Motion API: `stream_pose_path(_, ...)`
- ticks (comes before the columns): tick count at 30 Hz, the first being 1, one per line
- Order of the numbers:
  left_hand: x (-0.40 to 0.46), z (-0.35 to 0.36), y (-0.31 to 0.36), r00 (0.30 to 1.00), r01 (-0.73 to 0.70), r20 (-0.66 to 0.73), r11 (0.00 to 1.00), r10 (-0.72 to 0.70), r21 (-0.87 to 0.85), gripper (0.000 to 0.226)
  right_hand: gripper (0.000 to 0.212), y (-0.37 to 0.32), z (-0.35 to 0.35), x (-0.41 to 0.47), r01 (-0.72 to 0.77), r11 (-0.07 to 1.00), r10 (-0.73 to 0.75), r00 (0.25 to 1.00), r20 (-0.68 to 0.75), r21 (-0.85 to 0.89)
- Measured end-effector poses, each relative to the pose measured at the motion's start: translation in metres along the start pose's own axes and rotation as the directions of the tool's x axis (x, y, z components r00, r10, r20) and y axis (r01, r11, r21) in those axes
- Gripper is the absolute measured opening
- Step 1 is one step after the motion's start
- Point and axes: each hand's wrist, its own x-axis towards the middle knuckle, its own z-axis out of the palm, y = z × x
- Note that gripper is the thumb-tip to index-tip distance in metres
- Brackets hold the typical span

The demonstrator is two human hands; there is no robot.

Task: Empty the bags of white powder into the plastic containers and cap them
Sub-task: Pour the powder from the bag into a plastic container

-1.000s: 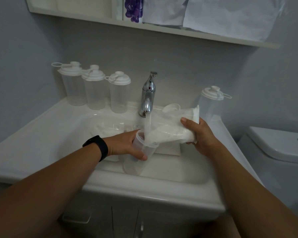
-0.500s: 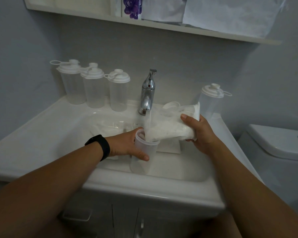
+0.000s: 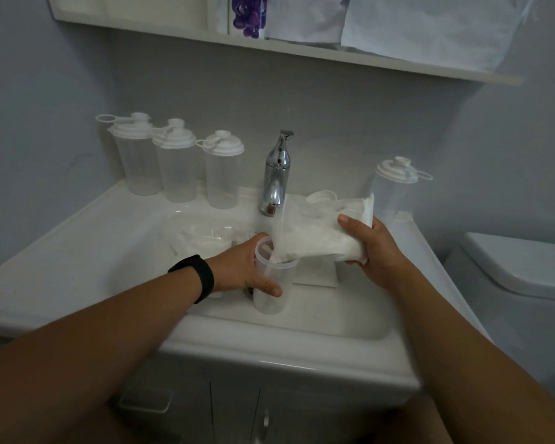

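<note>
Bag (image 3: 318,243) in right grip (image 3: 370,248), mouth inside left-held container (image 3: 271,283).

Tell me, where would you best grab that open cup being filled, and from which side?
Around the upper wall, just under the rim, coming from the left, as the left hand grips the cup now. Its round, upright body suits a wrapping grip, and the bag leans in from the right, so that side and the mouth should stay free.

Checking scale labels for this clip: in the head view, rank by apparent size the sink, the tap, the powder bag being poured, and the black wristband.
1. Sink
2. Bag
3. Tap, close to the bag; it stands farther back, so that order is unsure
4. Wristband
</note>
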Motion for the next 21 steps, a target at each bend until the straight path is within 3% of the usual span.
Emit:
stream_pose_path(5, -0.001, -0.004, -0.001, 0.999, 0.041, 0.027, 0.999, -0.041, -0.004, 0.109, 0.052, 0.001, 0.000, 0.000, -0.020, 1.000, 0.020, 1.000, -0.007, 0.014)
stream_pose_path(7, -0.001, -0.007, 0.001, 0.999, 0.052, -0.005, 0.997, -0.052, -0.063, 0.108, 0.055, 0.000, 0.000, 0.000, -0.026, 1.000, 0.027, 1.000, -0.011, 0.017)
stream_pose_path(13, 0.011, -0.002, 0.013, 0.997, 0.040, -0.047, 0.898, -0.067, -0.439, 0.075, 0.051, 0.003, 0.000, 0.001, -0.046, 0.997, 0.045, 0.999, 0.013, 0.054)
stream_pose_path(17, 0.024, -0.002, 0.034, 0.993, 0.045, -0.069, 0.838, -0.097, -0.543, 0.050, 0.053, 0.006, 0.000, 0.004, -0.059, 0.995, 0.057, 0.998, 0.034, 0.081)
stream_pose_path(19, 0.030, -0.003, 0.040, 0.969, -0.030, -0.225, 0.858, -0.101, -0.513, 0.023, 0.053, 0.011, -0.002, 0.007, -0.061, 0.994, 0.059, 0.998, 0.022, 0.096)
stream_pose_path(21, 0.030, -0.002, 0.039, 0.898, -0.104, -0.434, 0.919, -0.078, -0.380, 0.011, 0.052, 0.015, -0.004, 0.010, -0.061, 0.993, 0.060, 0.998, 0.014, 0.102)
